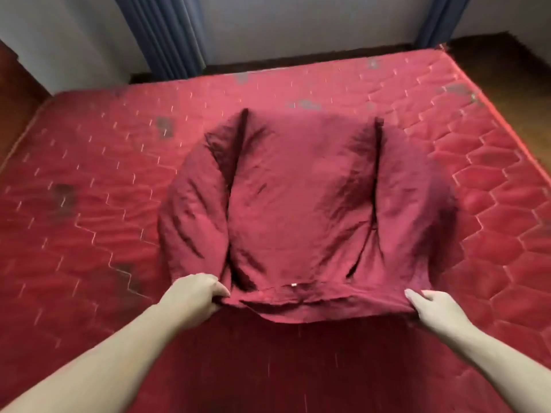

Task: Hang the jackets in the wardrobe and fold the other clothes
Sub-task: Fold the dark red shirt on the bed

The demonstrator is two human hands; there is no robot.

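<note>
We see no readable writing; only a small white tag (294, 284) at the near hem of the dark red shirt (301, 210), too small to read. Shirt lies flat mid-mattress (89, 204), both sleeves folded down along its sides. Bare mattress on every side of it; blue curtains (167, 34) and wall beyond the far edge. Our left hand (195, 296) pinches the near left corner, our right hand (432, 308) grips the near right corner, forearms extended, the hem taut between them.
</note>
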